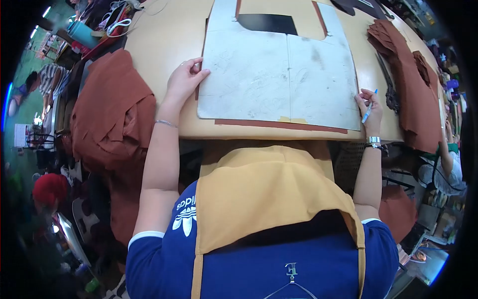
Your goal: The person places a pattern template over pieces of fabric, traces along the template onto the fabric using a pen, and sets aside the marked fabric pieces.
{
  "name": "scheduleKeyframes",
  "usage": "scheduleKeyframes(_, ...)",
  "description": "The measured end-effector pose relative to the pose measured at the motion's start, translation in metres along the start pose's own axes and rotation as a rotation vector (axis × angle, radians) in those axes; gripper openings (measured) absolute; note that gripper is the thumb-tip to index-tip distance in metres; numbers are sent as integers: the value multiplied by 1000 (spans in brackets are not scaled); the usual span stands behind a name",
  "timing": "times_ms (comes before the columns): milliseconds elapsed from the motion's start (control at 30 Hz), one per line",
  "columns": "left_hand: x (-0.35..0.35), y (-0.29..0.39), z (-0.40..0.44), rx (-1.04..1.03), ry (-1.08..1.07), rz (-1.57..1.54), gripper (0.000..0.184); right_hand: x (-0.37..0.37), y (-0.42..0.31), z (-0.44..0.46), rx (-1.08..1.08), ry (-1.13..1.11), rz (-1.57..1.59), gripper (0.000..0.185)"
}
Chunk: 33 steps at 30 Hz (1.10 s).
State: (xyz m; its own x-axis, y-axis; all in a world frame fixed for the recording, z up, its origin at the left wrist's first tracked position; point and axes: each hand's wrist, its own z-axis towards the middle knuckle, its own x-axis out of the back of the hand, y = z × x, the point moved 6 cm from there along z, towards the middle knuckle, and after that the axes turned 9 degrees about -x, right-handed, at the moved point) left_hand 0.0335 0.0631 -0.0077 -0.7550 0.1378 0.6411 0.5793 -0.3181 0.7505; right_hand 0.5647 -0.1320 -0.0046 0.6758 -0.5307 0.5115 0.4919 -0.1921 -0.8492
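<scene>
The pale template, probably light, stiff and best held by opposite side edges, lies over brown fabric on the table; the left hand pinches its left edge, while the right hand, fingers curled round a blue pen, touches its right edge

On the table, the template lies in the middle on top of a fabric piece, with scissors to its right and a long folded cloth beyond them, while a cloth heap sits at the table's left edge, a cup behind it.
</scene>
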Motion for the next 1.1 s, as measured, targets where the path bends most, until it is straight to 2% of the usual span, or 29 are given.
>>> scheduleKeyframes(100,1,3,2,-13,-78,110,52,1,-6,-2,-63,18,4,31)
scheduleKeyframes(133,-2,16,4,-46,-40,179,53,2,-1,0,-71,58,4,29)
scheduleKeyframes(200,1,47,5,-89,50,317,54,-1,-17,-4,-232,78,313,33)
scheduleKeyframes(233,-2,63,12,-90,8,367,53,-1,-27,2,-200,68,365,37)
scheduleKeyframes(333,-32,98,44,-336,-53,222,52,-15,-46,22,-123,-13,485,49)
scheduleKeyframes(400,-60,121,68,-433,-138,259,52,-37,-54,34,-95,-100,516,52)
scheduleKeyframes(500,-101,141,99,-521,-254,305,54,-73,-83,47,-59,-178,504,46)
scheduleKeyframes(533,-113,145,106,-541,-294,316,55,-83,-91,49,-78,-156,466,37)
scheduleKeyframes(633,-132,147,121,-435,-434,450,59,-104,-103,52,-72,-184,500,31)
scheduleKeyframes(700,-132,149,125,-399,-454,477,62,-119,-98,60,-104,-245,562,29)
scheduleKeyframes(800,-130,151,127,-379,-486,490,66,-139,-101,71,-101,-269,478,28)
scheduleKeyframes(1100,-130,148,124,-434,-461,456,67,-194,-132,93,182,-199,334,15)
